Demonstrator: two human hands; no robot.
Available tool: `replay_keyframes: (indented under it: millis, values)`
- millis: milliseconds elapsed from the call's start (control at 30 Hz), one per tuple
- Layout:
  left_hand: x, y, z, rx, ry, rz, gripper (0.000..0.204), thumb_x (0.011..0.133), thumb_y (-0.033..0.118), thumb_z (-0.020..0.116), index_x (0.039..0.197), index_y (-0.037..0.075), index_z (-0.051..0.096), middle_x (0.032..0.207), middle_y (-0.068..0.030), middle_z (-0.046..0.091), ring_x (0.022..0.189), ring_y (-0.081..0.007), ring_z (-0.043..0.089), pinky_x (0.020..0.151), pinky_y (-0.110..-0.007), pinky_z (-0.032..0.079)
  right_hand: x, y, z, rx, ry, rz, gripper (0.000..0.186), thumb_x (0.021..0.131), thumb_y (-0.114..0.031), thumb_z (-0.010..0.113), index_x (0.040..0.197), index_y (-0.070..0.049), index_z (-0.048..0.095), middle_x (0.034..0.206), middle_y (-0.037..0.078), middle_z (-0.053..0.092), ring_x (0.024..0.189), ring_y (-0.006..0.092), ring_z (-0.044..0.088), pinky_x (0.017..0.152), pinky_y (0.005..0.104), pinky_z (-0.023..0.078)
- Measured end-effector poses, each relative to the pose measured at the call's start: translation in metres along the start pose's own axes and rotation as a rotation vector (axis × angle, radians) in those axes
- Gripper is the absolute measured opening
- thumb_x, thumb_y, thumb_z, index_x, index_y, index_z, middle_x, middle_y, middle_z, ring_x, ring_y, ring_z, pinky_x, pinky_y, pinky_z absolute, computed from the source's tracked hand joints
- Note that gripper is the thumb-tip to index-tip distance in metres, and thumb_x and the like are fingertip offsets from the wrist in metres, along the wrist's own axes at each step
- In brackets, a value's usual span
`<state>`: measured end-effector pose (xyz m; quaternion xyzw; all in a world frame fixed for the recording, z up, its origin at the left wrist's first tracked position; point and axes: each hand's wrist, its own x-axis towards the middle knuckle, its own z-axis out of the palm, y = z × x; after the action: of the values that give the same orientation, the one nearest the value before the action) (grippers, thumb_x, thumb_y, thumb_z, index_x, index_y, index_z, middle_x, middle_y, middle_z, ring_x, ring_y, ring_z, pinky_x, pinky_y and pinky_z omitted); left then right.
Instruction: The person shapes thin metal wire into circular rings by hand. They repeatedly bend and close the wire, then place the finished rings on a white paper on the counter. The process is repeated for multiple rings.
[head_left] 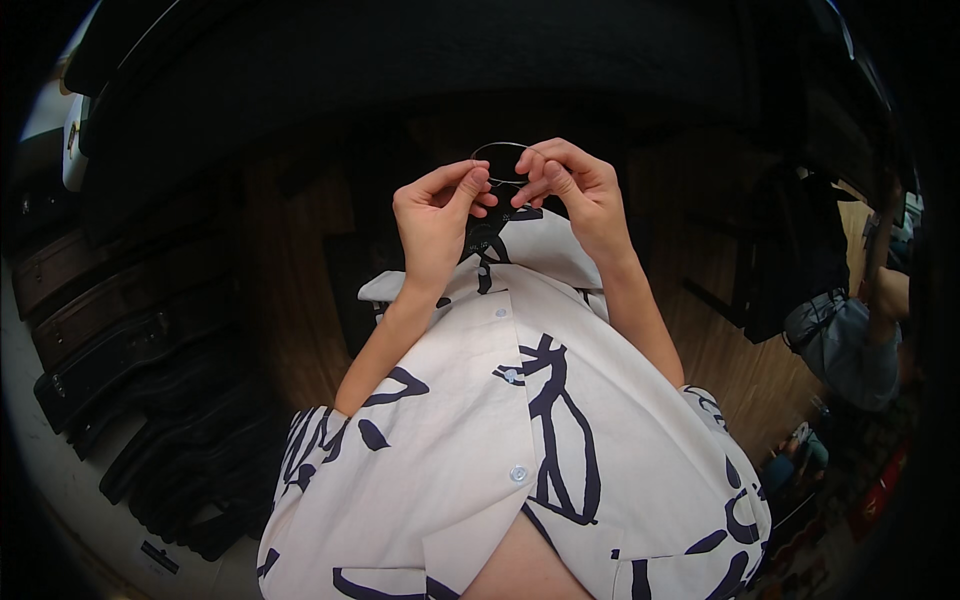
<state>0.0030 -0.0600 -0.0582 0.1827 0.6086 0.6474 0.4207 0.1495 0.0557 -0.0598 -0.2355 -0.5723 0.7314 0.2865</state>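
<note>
A thin silvery wire loop is held up in front of my body, its arc rising between my two hands. On its left side my left hand is closed, thumb and forefinger pinching the wire. The fingers of my right hand are closed on the loop's other side, partly hiding it. My fingertips are a short gap apart, and the lower part of the wire shows faintly between them against the dark background. Whether the wire is one strand or several turns is too fine to tell.
Several dark, curved cases stand in a row at the left. A dark surface spans the far side. On the right, another person in grey-blue clothing is near a dark seat or bag. Wooden flooring shows beside me.
</note>
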Motion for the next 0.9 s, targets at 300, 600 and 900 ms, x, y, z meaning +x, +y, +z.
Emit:
replay_keyframes:
  millis: [300,600,900]
  values:
    - [-0.005,0.007,0.011,0.287,0.043,0.182,0.025,0.085,0.000,0.075,0.109,-0.004,0.072,0.092,-0.0120,0.073,0.081,-0.0164,0.072,0.079,-0.025,0.057,-0.001,-0.006,0.000,-0.035,-0.019,-0.008,0.020,0.102,-0.018,0.054,0.102,-0.004,0.068,0.094,0.007,0.068,0.076,0.0185,0.073,0.059,0.0225,0.054]
    - [-0.007,0.011,0.008,0.644,0.016,0.599,0.022,0.078,-0.005,0.076,0.098,0.003,0.076,0.087,-0.0106,0.075,0.078,-0.0179,0.073,0.071,-0.024,0.057,-0.003,-0.014,0.001,0.001,0.038,0.026,0.020,0.102,-0.018,0.054,0.104,-0.003,0.068,0.096,0.009,0.070,0.077,0.0200,0.074,0.063,0.0240,0.057]
    - [0.001,0.011,-0.002,0.781,0.008,0.825,0.018,0.076,-0.006,0.077,0.092,0.003,0.076,0.085,-0.0100,0.074,0.073,-0.0201,0.072,0.062,-0.025,0.056,-0.003,-0.027,0.010,-0.349,0.117,-0.019,0.018,0.099,-0.012,0.058,0.097,-0.001,0.072,0.086,0.007,0.073,0.077,0.0165,0.070,0.064,0.0247,0.054]
